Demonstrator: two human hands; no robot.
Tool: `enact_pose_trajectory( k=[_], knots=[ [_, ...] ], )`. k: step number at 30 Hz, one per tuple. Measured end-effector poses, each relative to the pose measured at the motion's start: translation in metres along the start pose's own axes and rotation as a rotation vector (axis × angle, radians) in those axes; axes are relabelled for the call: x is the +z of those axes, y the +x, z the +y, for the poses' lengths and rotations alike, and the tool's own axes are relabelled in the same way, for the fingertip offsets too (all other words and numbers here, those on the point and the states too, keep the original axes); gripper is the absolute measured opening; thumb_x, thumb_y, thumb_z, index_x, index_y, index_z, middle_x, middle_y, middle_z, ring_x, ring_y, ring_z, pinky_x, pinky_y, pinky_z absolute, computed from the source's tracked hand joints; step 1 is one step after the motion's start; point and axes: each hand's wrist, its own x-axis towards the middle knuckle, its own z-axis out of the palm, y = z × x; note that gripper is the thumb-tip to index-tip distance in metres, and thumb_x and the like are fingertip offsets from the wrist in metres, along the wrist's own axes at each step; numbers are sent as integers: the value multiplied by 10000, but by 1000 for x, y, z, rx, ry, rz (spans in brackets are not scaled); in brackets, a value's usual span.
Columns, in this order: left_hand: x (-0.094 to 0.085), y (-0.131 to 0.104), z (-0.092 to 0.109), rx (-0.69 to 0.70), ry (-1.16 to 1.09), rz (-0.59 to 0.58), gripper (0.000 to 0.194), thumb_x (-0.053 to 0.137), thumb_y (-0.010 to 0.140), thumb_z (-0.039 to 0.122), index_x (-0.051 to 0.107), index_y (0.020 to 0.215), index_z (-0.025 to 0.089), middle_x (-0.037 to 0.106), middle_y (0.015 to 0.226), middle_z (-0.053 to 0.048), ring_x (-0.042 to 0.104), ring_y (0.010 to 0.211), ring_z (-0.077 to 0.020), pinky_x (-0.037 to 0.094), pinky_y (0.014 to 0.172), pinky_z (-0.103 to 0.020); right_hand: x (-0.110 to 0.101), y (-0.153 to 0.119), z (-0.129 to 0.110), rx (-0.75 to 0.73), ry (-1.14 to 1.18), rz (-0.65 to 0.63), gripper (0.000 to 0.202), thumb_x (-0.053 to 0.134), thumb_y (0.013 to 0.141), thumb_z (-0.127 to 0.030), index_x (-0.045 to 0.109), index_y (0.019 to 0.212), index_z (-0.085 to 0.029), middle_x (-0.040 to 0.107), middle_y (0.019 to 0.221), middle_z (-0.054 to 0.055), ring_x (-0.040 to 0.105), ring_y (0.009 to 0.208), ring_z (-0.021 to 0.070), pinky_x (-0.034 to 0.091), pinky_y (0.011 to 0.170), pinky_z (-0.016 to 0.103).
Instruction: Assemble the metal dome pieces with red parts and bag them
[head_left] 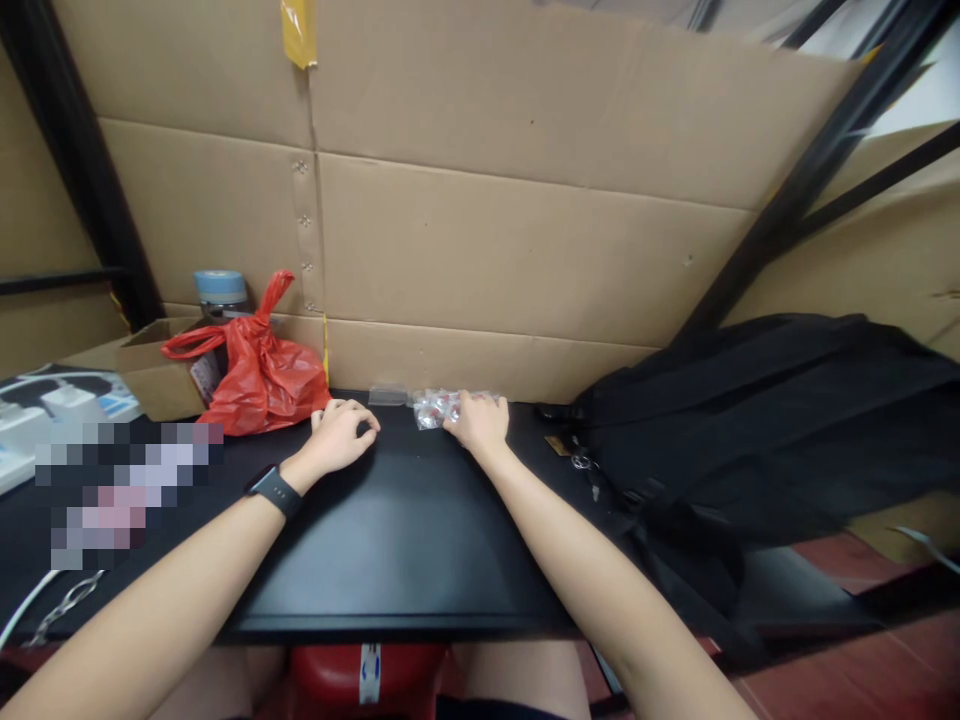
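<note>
A clear, crinkly plastic packet (435, 410) with small reddish marks lies at the back of the black tabletop (397, 530), against the cardboard. My right hand (481, 422) is closed over its right part, with the fingertips partly hidden. To the left, my left hand (343, 436) rests by the tabletop with its fingers loosely bent and the thumb apart; nothing shows in it. A dark watch (274, 490) is on that wrist. Just beyond the left hand sits a knotted red plastic bag (266, 375). A small transparent flat piece (388, 396) lies between the hands, near the wall.
Cardboard panels (480, 240) wall off the back. On the left stand an open cardboard box (161, 375), a blue-lidded container (220, 287) and white power strips (60, 420). A black backpack (772, 430) fills the right side, with keys (581, 462) beside it. A red stool (330, 675) shows below.
</note>
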Motion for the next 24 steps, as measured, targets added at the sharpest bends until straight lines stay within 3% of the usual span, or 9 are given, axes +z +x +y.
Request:
enact_pose_trajectory(
  k=[6, 9, 13, 19, 24],
  knots=[
    [-13, 2, -9, -17, 62, 4, 213, 531, 869, 314, 722, 963, 300, 669, 1181, -39, 486, 1178, -297, 353, 931, -462, -13, 4, 17, -123, 10, -29, 319, 514, 931, -426, 674, 1031, -169, 728, 1030, 151, 629, 1022, 289, 366, 866, 373],
    [-19, 3, -17, 14, 101, -6, 234, 531, 865, 308, 724, 994, 285, 669, 1187, -57, 492, 1173, -294, 352, 940, -458, -21, 6, 36, -202, 140, -203, 287, 561, 906, -443, 689, 987, -200, 728, 1032, 101, 651, 950, 240, 412, 773, 306],
    [-21, 3, -25, 83, 132, -64, 200, 582, 836, 364, 738, 929, 282, 690, 1123, -63, 499, 1153, -310, 352, 932, -450, -22, 6, 51, -333, 362, -457, 259, 765, 744, -347, 704, 950, -203, 728, 943, 38, 660, 854, 190, 433, 728, 250],
    [-24, 1, -27, 78, 140, -123, 139, 674, 762, 359, 725, 853, 266, 724, 971, -59, 600, 1019, -281, 365, 891, -401, -22, 4, 44, -321, 433, -462, 297, 766, 715, -238, 696, 998, -181, 705, 858, 18, 642, 754, 161, 438, 692, 237],
    [-25, -1, -20, 9, 198, -130, 115, 633, 805, 339, 718, 818, 262, 751, 884, -44, 660, 894, -248, 372, 833, -367, -25, 0, 36, -271, 369, -480, 320, 745, 690, -230, 688, 1000, -172, 694, 799, 21, 623, 710, 165, 425, 649, 238]
  ],
)
